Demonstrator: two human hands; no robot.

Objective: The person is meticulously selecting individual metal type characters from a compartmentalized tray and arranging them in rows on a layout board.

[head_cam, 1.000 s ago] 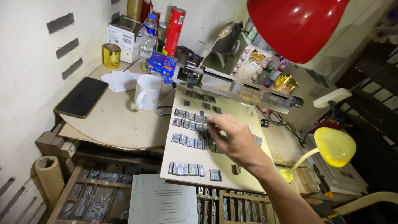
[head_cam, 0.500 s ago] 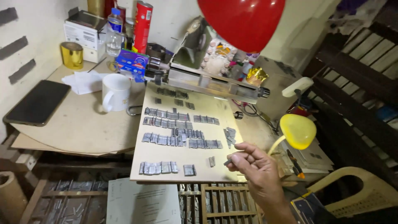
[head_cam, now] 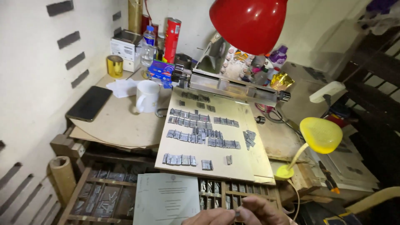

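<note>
From the head camera, both hands sit at the very bottom edge of the picture; the left hand point(head_cam: 208, 217) and the right hand point(head_cam: 262, 210) meet fingertip to fingertip, pinching between them a small dark metal type piece point(head_cam: 237, 213); both are closed narrowly on it, and most of each palm is cut off by the frame. Just left of the hands lies a pale printed sheet of paper point(head_cam: 166, 199), resting over a wooden compartment tray of type point(head_cam: 104, 196); whether the left hand touches the sheet cannot be told. Beyond the hands, well apart from them, a tan flat board point(head_cam: 233, 160) lies tilted on the bench point(head_cam: 121, 125); it carries several rows of grey metal type blocks point(head_cam: 200, 125); a short row and two lone blocks sit near its front edge, a small cluster near its right edge. At the board's far end lies a long grey metal clamp bar point(head_cam: 233, 85). A white ceramic mug point(head_cam: 146, 96) stands left of the board; a black flat phone point(head_cam: 89, 103) lies further left. A yellow small desk lamp point(head_cam: 320, 135) stands at the right; a red glossy lamp shade point(head_cam: 248, 18) hangs overhead.
</note>
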